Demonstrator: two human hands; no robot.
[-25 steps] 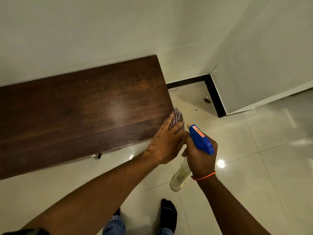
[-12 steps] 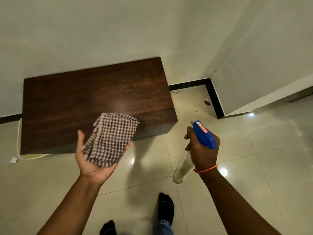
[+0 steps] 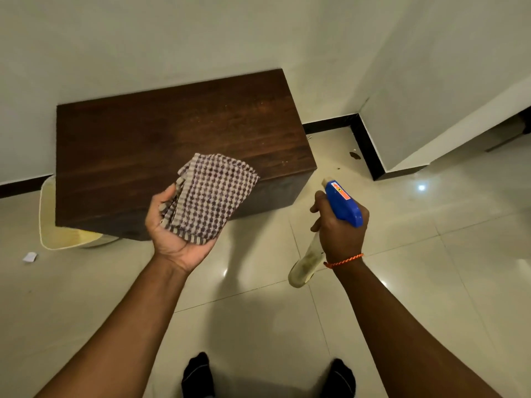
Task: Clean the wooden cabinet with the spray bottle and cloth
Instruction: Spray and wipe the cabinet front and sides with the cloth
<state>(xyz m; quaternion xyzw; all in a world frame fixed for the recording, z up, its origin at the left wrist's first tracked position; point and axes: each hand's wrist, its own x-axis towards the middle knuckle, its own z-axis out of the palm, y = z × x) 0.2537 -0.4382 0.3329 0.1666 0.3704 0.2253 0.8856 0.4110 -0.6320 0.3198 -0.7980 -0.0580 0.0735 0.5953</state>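
Head view, looking down at a low dark-brown wooden cabinet (image 3: 178, 150) set against a pale wall. Top is a flat rectangular slab with visible horizontal grain, satin sheen, fine light specks scattered toward the back right. Front face in shadow.

Left hand (image 3: 178, 237) is palm-up in front of the cabinet's front edge, fingers loosely cupped under a folded brown-and-cream checked cloth (image 3: 212, 199). Cloth is coarse waffle-type weave, striped hem bunched against the thumb side, far corner overlapping the cabinet top in the picture; cannot tell whether it touches the wood.

Right hand (image 3: 340, 231) is wrapped tight around the neck of a spray bottle (image 3: 339, 216): blue plastic trigger head with an orange label, whitish nozzle aimed toward the cabinet's right front corner, cloudy translucent body hanging down past the wrist. Index finger is extended near the trigger; cannot tell if it presses. Bottle is in the air, clear of the cabinet. Braided orange thread bracelet (image 3: 344, 261) on that wrist.

Floor (image 3: 431, 282) is glossy cream tile, thin grout lines, bright light reflections. Black skirting (image 3: 365, 145) runs along the wall base. Cream rounded-corner object (image 3: 57, 237) sits partly behind the cabinet's left end. Small white paper scrap (image 3: 30, 257) on the tile nearby. Two dark-socked feet at bottom edge.
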